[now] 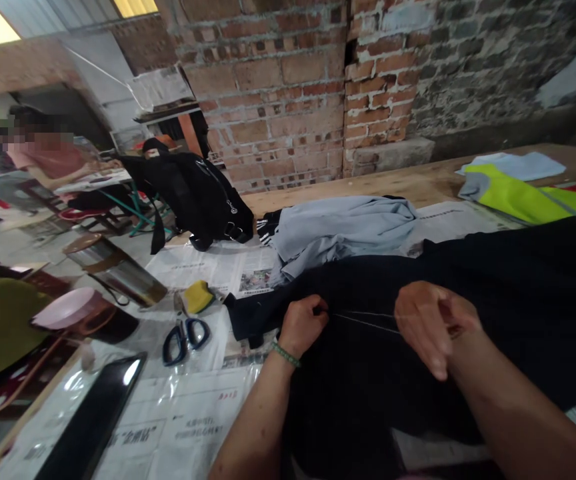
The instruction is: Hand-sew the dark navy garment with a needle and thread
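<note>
A large black garment (358, 393) lies spread over the table in front of me. My left hand (302, 325), with a green bead bracelet at the wrist, is closed in a pinch on the cloth near the garment's left end. Two pale strands of thread (365, 322) stretch from that pinch across the dark fabric to my right hand (425, 320). The right hand is raised over the cloth, its thumb and forefinger closed on the thread, the other fingers slightly loose. Whether a needle is in the right fingers I cannot make out.
Blue-handled scissors (185, 337), a yellow pad (198, 297), a steel flask (118, 270), a pink-lidded jar (88, 313) and a phone (93, 420) lie to the left on newspaper. Behind are a black bag (193, 193), grey cloth (343, 227) and a yellow-green vest (523, 197). People sit farther left.
</note>
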Tool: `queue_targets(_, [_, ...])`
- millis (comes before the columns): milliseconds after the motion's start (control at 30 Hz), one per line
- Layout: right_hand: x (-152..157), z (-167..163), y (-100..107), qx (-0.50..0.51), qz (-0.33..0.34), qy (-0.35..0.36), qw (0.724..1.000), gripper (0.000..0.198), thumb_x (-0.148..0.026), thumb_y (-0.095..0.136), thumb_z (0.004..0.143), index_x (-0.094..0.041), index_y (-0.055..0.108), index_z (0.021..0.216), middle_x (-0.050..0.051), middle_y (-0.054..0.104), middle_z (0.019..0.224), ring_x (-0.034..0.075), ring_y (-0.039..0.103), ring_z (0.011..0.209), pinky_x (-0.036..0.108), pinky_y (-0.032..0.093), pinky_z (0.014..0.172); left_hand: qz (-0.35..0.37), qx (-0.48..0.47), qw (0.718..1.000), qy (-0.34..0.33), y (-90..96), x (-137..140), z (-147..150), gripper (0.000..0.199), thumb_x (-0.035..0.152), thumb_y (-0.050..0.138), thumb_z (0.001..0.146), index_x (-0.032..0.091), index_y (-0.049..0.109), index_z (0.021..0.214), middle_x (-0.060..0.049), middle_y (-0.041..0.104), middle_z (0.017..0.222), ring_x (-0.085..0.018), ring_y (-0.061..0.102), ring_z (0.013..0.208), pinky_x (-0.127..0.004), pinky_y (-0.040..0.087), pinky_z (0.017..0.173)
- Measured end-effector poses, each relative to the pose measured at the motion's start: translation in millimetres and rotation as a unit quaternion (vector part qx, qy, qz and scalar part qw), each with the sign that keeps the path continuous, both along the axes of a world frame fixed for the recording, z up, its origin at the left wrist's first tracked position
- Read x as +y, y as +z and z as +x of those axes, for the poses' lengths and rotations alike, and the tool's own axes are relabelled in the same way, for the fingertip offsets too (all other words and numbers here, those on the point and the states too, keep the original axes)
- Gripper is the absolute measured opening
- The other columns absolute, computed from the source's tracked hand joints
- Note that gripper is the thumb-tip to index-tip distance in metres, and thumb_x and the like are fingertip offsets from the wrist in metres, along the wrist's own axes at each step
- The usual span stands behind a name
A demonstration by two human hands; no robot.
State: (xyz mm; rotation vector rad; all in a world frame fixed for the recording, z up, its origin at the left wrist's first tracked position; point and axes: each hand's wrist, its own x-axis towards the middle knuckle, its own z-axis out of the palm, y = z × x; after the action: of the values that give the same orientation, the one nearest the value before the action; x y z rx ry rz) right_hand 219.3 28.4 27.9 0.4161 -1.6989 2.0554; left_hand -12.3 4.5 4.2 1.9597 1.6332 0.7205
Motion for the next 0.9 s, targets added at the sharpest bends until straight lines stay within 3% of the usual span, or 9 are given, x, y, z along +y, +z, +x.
queue_targets(100, [-11.8, 0.8, 26.7, -0.15, 0.15, -0.055, 0.976, 0.029, -0.038, 0.053, 0.077, -0.012, 0.065, 0.085, 0.014, 0.064, 0.091, 0.014, 0.061, 0.075, 0.024, 0.047, 0.067, 0.001, -0.002, 1.0, -0.002, -0.7, -0.2, -0.3, 0.017, 0.012, 0.051, 0.062, 0.02, 0.064, 0.071, 0.003, 0.061, 0.063, -0.011, 0.055, 0.061, -0.02, 0.038, 0.056])
queue_targets(333, [-19.5, -5.3, 39.4, -0.231, 0.27, -0.197, 0.914, 0.028, -0.032, 0.051, 0.079, -0.014, 0.065, 0.064, 0.007, 0.065, 0.069, 0.014, 0.059, 0.082, 0.029, 0.042, 0.082, 0.009, -0.017, 1.0, -0.005, -1.2, 1.3, 0.5, 0.019, 0.009, 0.051, 0.062, 0.02, 0.064, 0.07, 0.004, 0.061, 0.064, -0.011, 0.055, 0.061, -0.02, 0.04, 0.059])
queue_targets(433, [-12.6, 3.3, 29.2, -0.283, 0.245, -0.251, 0.893, 0.029, -0.033, 0.053, 0.078, -0.013, 0.062, 0.059, 0.004, 0.062, 0.061, 0.012, 0.059, 0.072, 0.026, 0.043, 0.074, 0.012, -0.032, 0.999, -0.001, -0.2, 1.3, 1.0, 0.019, 0.009, 0.051, 0.063, 0.02, 0.064, 0.071, 0.004, 0.06, 0.063, -0.01, 0.054, 0.059, -0.019, 0.04, 0.058])
queue_targets(533, [-4.8, 12.9, 16.3, -0.303, 0.13, -0.171, 0.929, 0.022, -0.034, 0.057, 0.074, -0.014, 0.062, 0.081, 0.003, 0.063, 0.062, 0.011, 0.059, 0.054, 0.022, 0.044, 0.055, 0.036, -0.056, 0.998, -0.024, 1.9, 0.7, 2.4, 0.019, 0.009, 0.05, 0.066, 0.02, 0.063, 0.073, 0.003, 0.062, 0.068, -0.01, 0.055, 0.064, -0.02, 0.042, 0.063])
queue_targets(600, [1.5, 12.0, 6.7, -0.274, 0.032, -0.208, 0.939, 0.027, -0.037, 0.056, 0.073, -0.015, 0.058, 0.089, 0.004, 0.063, 0.071, 0.011, 0.058, 0.048, 0.02, 0.039, 0.043, 0.063, -0.062, 0.995, -0.047, 3.2, -0.1, 4.0, 0.018, 0.01, 0.049, 0.07, 0.02, 0.063, 0.077, 0.002, 0.063, 0.073, -0.011, 0.057, 0.069, -0.021, 0.043, 0.067])
queue_targets(667, [9.0, 2.9, -3.6, -0.232, -0.033, -0.373, 0.898, 0.024, -0.038, 0.055, 0.073, -0.016, 0.057, 0.083, 0.005, 0.062, 0.075, 0.01, 0.055, 0.046, 0.02, 0.036, 0.04, 0.094, -0.054, 0.992, -0.064, 3.8, -1.2, 5.7, 0.017, 0.013, 0.048, 0.074, 0.02, 0.062, 0.08, 0.0, 0.063, 0.077, -0.011, 0.058, 0.072, -0.021, 0.044, 0.069])
queue_targets(733, [15.9, -11.7, -13.5, -0.22, -0.038, -0.566, 0.794, 0.019, -0.033, 0.056, 0.071, -0.017, 0.057, 0.081, 0.002, 0.06, 0.072, 0.01, 0.054, 0.051, 0.021, 0.038, 0.046, 0.123, -0.03, 0.989, -0.076, 3.5, -2.4, 6.9, 0.017, 0.015, 0.046, 0.077, 0.021, 0.062, 0.083, -0.001, 0.064, 0.08, -0.012, 0.058, 0.074, -0.022, 0.045, 0.07])
queue_targets(800, [19.8, -26.3, -21.4, -0.244, 0.011, -0.658, 0.713, 0.018, -0.028, 0.057, 0.068, -0.019, 0.058, 0.084, 0.002, 0.06, 0.076, 0.012, 0.055, 0.063, 0.025, 0.042, 0.057, 0.157, 0.002, 0.984, -0.088, 3.0, -3.5, 7.2, 0.018, 0.017, 0.045, 0.079, 0.021, 0.062, 0.085, -0.003, 0.064, 0.082, -0.012, 0.058, 0.076, -0.023, 0.045, 0.071])
queue_targets(900, [18.1, -39.7, -27.3, -0.271, 0.08, -0.609, 0.741, 0.028, -0.026, 0.052, 0.072, -0.021, 0.055, 0.1, 0.003, 0.063, 0.085, 0.014, 0.056, 0.075, 0.028, 0.042, 0.069, 0.22, 0.048, 0.968, -0.111, 3.5, -4.7, 6.3, 0.019, 0.016, 0.044, 0.081, 0.021, 0.061, 0.087, -0.004, 0.064, 0.085, -0.013, 0.058, 0.079, -0.024, 0.044, 0.073])
